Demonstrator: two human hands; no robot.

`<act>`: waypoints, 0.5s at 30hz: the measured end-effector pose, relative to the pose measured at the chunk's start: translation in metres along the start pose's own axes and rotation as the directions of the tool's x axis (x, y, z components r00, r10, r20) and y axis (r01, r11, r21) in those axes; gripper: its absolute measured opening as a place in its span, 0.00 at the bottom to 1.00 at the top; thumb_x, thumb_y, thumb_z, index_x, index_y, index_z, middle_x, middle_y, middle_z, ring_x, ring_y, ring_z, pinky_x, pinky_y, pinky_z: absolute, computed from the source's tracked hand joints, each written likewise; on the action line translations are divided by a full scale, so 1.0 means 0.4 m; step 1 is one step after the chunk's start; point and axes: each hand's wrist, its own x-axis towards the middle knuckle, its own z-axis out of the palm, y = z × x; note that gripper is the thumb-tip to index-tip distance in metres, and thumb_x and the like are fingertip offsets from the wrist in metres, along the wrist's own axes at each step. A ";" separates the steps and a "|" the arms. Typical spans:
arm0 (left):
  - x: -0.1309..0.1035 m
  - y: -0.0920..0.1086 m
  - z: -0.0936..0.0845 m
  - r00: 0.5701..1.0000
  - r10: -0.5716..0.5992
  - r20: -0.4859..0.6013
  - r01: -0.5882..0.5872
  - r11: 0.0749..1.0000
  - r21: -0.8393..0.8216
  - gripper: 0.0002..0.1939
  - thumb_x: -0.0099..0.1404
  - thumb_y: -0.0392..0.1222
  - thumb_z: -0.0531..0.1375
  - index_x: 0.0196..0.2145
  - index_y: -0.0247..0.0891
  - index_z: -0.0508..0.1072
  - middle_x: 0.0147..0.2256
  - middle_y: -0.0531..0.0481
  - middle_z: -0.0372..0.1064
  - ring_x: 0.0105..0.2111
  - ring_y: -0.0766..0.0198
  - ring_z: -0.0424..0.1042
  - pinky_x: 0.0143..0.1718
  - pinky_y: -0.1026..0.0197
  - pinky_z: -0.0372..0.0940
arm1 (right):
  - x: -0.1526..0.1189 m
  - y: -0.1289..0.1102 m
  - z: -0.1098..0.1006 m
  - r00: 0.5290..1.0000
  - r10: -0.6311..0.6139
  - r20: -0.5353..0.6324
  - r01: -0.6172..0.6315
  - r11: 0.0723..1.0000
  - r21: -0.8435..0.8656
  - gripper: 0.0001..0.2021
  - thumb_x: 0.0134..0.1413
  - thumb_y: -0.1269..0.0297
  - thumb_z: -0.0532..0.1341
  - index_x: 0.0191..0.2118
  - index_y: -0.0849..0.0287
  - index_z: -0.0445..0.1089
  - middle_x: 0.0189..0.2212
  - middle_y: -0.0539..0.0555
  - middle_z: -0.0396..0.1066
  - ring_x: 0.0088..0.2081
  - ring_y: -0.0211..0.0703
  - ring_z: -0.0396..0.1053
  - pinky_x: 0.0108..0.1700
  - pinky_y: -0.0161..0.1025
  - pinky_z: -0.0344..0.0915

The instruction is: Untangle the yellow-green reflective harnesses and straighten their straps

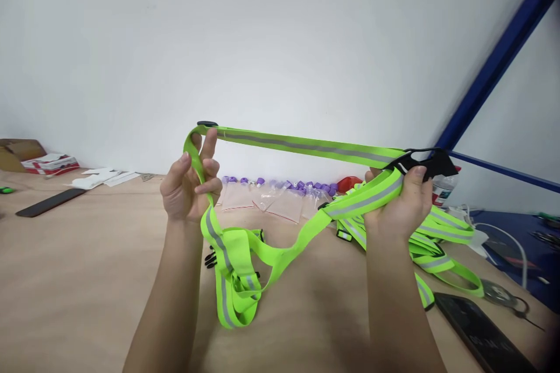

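Note:
A neon-green reflective strap (301,147) with a grey stripe is stretched between my two hands above the table. On the left, the strap passes over the raised fingers of my left hand (186,189), with the thumb against it. A black slider (207,124) sits on the strap just above those fingertips. My right hand (400,204) pinches the strap's other end beside a black joining piece (433,164), thumb on top. Between the hands the rest of the harness hangs in a tangled bundle (234,285), where a black buckle (210,257) shows at its left side.
More green straps (437,245) lie piled behind my right forearm. A phone (479,332) rests at the lower right, near a round badge reel (499,292). Purple pieces and clear bags (284,205) line the wall. A black bar (50,203) and a cardboard box (20,154) are left.

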 end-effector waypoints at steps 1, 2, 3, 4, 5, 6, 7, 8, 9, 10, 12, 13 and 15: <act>-0.006 -0.001 0.002 0.999 0.035 -0.027 -0.033 0.998 0.057 0.15 0.66 0.48 0.59 0.50 0.57 0.73 0.44 0.55 0.76 0.22 0.74 0.67 0.11 0.71 0.50 | -0.001 0.000 0.000 1.000 0.006 0.013 -0.006 1.000 0.002 0.10 0.55 0.56 0.65 0.38 0.54 0.68 0.30 0.44 0.73 0.25 0.39 0.76 0.28 0.39 0.77; -0.014 0.000 0.001 0.996 0.064 -0.054 -0.057 0.992 0.114 0.17 0.66 0.50 0.58 0.52 0.60 0.71 0.41 0.56 0.76 0.18 0.75 0.62 0.11 0.69 0.48 | -0.002 -0.002 0.001 1.000 0.013 0.019 -0.013 1.000 0.006 0.10 0.55 0.57 0.65 0.38 0.54 0.68 0.30 0.44 0.74 0.25 0.39 0.76 0.28 0.39 0.77; -0.022 0.003 -0.002 0.994 0.083 -0.077 -0.069 0.983 0.168 0.18 0.66 0.53 0.58 0.54 0.62 0.70 0.37 0.57 0.75 0.14 0.75 0.57 0.10 0.67 0.46 | -0.003 -0.004 0.001 1.000 0.020 0.016 -0.020 1.000 0.011 0.09 0.55 0.57 0.65 0.38 0.54 0.68 0.30 0.45 0.74 0.25 0.40 0.76 0.27 0.40 0.77; -0.030 0.009 -0.007 0.991 0.093 -0.092 -0.071 0.974 0.217 0.19 0.66 0.55 0.57 0.55 0.63 0.69 0.33 0.57 0.73 0.12 0.75 0.52 0.09 0.66 0.44 | -0.002 -0.006 0.001 1.000 0.027 0.007 -0.027 0.999 0.018 0.09 0.55 0.58 0.65 0.37 0.55 0.68 0.30 0.45 0.74 0.25 0.40 0.76 0.27 0.40 0.77; -0.036 0.019 -0.012 0.991 0.093 -0.091 -0.066 0.963 0.262 0.21 0.64 0.58 0.57 0.55 0.63 0.68 0.31 0.58 0.71 0.11 0.75 0.48 0.09 0.64 0.43 | -0.001 -0.009 0.001 0.999 0.033 -0.005 -0.033 0.999 0.023 0.08 0.55 0.58 0.65 0.38 0.55 0.68 0.31 0.46 0.74 0.25 0.40 0.76 0.27 0.40 0.77; -0.041 0.034 -0.019 0.993 0.092 -0.080 -0.064 0.950 0.305 0.24 0.63 0.60 0.58 0.56 0.63 0.67 0.30 0.57 0.70 0.11 0.75 0.47 0.09 0.63 0.42 | 0.000 -0.011 0.000 0.999 0.038 -0.020 -0.037 0.999 0.027 0.08 0.56 0.59 0.64 0.38 0.55 0.68 0.31 0.46 0.75 0.25 0.40 0.76 0.27 0.40 0.77; -0.044 0.052 -0.024 0.993 0.101 -0.067 -0.072 0.935 0.348 0.26 0.61 0.62 0.58 0.56 0.63 0.67 0.30 0.56 0.71 0.11 0.74 0.47 0.10 0.63 0.42 | 0.001 -0.014 -0.001 0.999 0.041 -0.033 -0.040 0.999 0.029 0.08 0.56 0.59 0.64 0.38 0.55 0.68 0.31 0.45 0.75 0.25 0.40 0.76 0.28 0.40 0.77; -0.043 0.073 -0.029 0.991 0.124 -0.057 -0.092 0.916 0.389 0.27 0.60 0.62 0.58 0.57 0.63 0.67 0.32 0.55 0.72 0.13 0.73 0.50 0.10 0.62 0.43 | 0.003 -0.016 -0.002 0.998 0.042 -0.044 -0.041 0.999 0.033 0.07 0.56 0.59 0.64 0.37 0.54 0.68 0.31 0.45 0.74 0.25 0.39 0.76 0.28 0.39 0.76; -0.041 0.098 -0.032 0.986 0.158 -0.049 -0.123 0.896 0.426 0.27 0.59 0.62 0.58 0.57 0.62 0.67 0.35 0.54 0.73 0.15 0.71 0.54 0.11 0.62 0.44 | 0.005 -0.018 -0.005 0.998 0.039 -0.052 -0.037 0.999 0.040 0.07 0.56 0.60 0.64 0.37 0.54 0.67 0.30 0.44 0.74 0.26 0.39 0.76 0.27 0.38 0.76; -0.035 0.124 -0.033 0.977 0.206 -0.045 -0.164 0.875 0.455 0.26 0.60 0.60 0.58 0.56 0.62 0.68 0.39 0.54 0.75 0.17 0.70 0.58 0.12 0.62 0.46 | 0.006 -0.020 -0.007 0.998 0.033 -0.055 -0.030 0.998 0.049 0.06 0.56 0.60 0.64 0.37 0.54 0.67 0.30 0.44 0.73 0.26 0.39 0.75 0.27 0.38 0.75; -0.020 0.178 -0.032 0.960 0.279 -0.025 -0.233 0.847 0.478 0.24 0.61 0.55 0.58 0.56 0.62 0.69 0.50 0.56 0.74 0.25 0.69 0.64 0.16 0.63 0.48 | 0.011 -0.026 -0.011 0.998 0.017 -0.052 -0.014 0.998 0.067 0.05 0.56 0.62 0.64 0.36 0.54 0.67 0.30 0.44 0.73 0.27 0.39 0.75 0.26 0.37 0.75; -0.012 0.204 -0.030 0.957 0.289 -0.004 -0.252 0.844 0.474 0.25 0.60 0.52 0.59 0.56 0.62 0.69 0.54 0.59 0.71 0.29 0.68 0.66 0.17 0.63 0.49 | 0.015 -0.031 -0.012 0.999 0.011 -0.052 -0.008 0.997 0.073 0.05 0.57 0.63 0.63 0.36 0.55 0.67 0.30 0.45 0.73 0.27 0.39 0.75 0.26 0.38 0.74; 0.004 0.250 -0.028 0.967 0.251 0.049 -0.245 0.853 0.461 0.29 0.58 0.47 0.62 0.57 0.64 0.67 0.59 0.63 0.67 0.33 0.68 0.68 0.20 0.64 0.50 | 0.026 -0.050 -0.015 0.998 0.005 -0.066 0.000 0.998 0.068 0.01 0.59 0.66 0.60 0.35 0.55 0.66 0.29 0.46 0.73 0.25 0.40 0.74 0.24 0.38 0.73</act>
